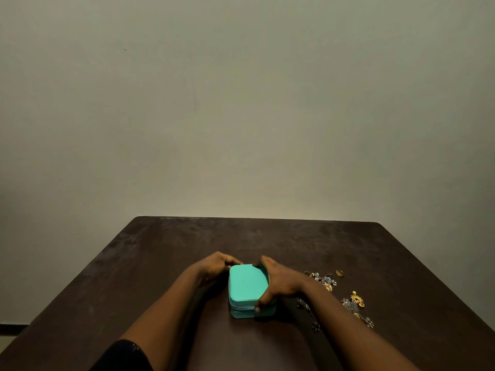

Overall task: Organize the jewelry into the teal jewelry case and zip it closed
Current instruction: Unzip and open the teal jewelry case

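While the teal jewelry case point(247, 286) sits lid-down on the dark table point(160, 250), the right hand point(278, 283) clasps its right side, with the thumb pressed on the zipper seam and the fingers curled over the far corner. The left hand point(214, 266) curls round the far left corner. Loose jewelry point(326, 281) lies scattered beside the right forearm.

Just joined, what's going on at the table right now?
A person holds the closed teal jewelry case on the dark table. The right hand grips its right side, thumb at the zipper seam; the left hand curls round its far left corner. Loose jewelry lies on the table to the right of the case, outside it.
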Action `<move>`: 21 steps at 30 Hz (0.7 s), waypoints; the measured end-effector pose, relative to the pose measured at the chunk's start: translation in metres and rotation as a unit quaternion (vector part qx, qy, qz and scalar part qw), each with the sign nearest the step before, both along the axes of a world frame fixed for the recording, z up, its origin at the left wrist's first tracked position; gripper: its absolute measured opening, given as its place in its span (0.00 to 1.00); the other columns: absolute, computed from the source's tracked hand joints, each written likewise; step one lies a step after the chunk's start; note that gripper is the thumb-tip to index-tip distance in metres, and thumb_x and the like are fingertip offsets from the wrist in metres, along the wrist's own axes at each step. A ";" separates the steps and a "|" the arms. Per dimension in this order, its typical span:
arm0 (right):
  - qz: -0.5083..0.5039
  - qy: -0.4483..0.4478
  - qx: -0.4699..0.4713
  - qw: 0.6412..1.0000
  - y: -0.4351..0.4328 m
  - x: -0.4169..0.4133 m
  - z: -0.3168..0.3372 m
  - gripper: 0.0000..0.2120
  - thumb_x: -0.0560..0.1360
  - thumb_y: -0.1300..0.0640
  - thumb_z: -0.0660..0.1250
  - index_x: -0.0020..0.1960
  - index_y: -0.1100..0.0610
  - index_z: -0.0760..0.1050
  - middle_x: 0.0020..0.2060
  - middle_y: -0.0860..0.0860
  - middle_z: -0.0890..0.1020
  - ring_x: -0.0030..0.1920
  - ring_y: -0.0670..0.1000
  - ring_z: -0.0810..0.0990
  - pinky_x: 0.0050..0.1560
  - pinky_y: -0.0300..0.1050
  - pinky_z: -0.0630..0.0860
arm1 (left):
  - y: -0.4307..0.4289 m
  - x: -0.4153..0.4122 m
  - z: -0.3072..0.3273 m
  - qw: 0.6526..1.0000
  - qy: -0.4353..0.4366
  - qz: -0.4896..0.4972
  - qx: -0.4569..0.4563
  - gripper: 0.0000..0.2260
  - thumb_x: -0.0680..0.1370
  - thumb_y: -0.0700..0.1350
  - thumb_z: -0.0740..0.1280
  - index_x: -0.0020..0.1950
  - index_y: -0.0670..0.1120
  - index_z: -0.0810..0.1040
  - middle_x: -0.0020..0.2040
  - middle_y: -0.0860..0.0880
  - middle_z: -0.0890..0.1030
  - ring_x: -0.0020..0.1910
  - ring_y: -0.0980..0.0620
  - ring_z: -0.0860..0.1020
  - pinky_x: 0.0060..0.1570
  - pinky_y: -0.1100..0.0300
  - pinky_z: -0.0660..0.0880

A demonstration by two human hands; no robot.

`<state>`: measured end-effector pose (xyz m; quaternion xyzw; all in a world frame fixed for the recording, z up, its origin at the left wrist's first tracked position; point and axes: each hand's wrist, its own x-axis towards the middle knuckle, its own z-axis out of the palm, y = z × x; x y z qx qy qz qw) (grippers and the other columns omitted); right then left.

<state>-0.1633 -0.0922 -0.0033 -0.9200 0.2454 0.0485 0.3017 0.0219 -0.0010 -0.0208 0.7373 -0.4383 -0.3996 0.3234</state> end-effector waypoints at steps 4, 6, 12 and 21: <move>-0.070 -0.060 0.164 0.982 -0.011 -0.010 -0.010 0.41 0.66 0.47 0.75 0.72 0.54 0.59 0.65 0.51 0.69 0.61 0.47 0.71 0.61 0.39 0.72 | -0.003 -0.014 -0.001 0.991 0.120 0.052 -0.011 0.18 0.76 0.31 0.51 0.56 0.37 0.79 0.54 0.40 0.80 0.48 0.47 0.79 0.43 0.61 0.78; -0.128 -0.115 0.250 0.953 -0.014 -0.012 -0.014 0.23 0.77 0.50 0.63 0.68 0.60 0.65 0.54 0.51 0.76 0.50 0.44 0.76 0.50 0.31 0.74 | -0.003 -0.014 -0.004 0.973 0.217 0.072 -0.018 0.15 0.77 0.36 0.54 0.52 0.36 0.79 0.49 0.40 0.81 0.45 0.47 0.79 0.41 0.61 0.77; -0.144 -0.139 0.247 0.948 -0.028 0.006 -0.020 0.15 0.80 0.65 0.54 0.59 0.63 0.77 0.56 0.58 0.80 0.58 0.54 0.77 0.64 0.50 0.73 | -0.005 -0.005 -0.001 0.988 0.145 -0.019 0.042 0.18 0.72 0.42 0.70 0.61 0.41 0.76 0.56 0.45 0.81 0.55 0.47 0.79 0.57 0.56 0.76; -0.159 -0.128 0.291 0.935 -0.039 0.021 -0.025 0.14 0.78 0.70 0.53 0.48 0.62 0.77 0.45 0.56 0.79 0.42 0.51 0.77 0.43 0.39 0.74 | -0.011 -0.006 0.001 0.991 0.129 -0.010 0.034 0.16 0.75 0.36 0.67 0.63 0.37 0.76 0.50 0.46 0.83 0.50 0.50 0.81 0.52 0.60 0.79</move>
